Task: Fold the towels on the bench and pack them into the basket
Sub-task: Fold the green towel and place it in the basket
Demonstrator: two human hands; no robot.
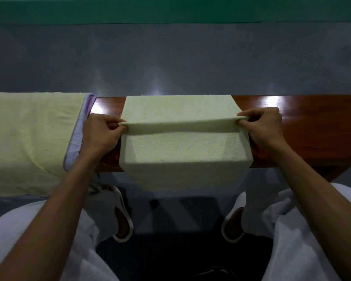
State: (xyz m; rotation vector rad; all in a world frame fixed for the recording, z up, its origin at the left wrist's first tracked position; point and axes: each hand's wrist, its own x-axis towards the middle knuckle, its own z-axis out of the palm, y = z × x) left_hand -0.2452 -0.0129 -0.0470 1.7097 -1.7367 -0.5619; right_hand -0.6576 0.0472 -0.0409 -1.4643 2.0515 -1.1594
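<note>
Two hands: both are pinched shut on a raised fold of the pale green towel (178, 155), one at each end of the fold.
Left hand (101, 131): at about 9 o'clock from the towel's middle, thumb and fingers closed on the left end of the fold line.
Right hand (263, 126): at about 3 o'clock, thumb and fingers closed on the right end of the same fold.
Pale green towel: lies across the glossy brown table (312, 126), far edge at the table's far side, near edge hanging over the front at 6 o'clock; the pinched ridge is lifted and stretched taut between the hands.
Yellow towel (28, 138): spread over the table at 9 o'clock, just beside the left hand, on top of a lilac cloth (77, 138) whose edge shows along its right side.
Feet: two in white slippers (122, 218) on the grey floor (170, 57) below the table.
</note>
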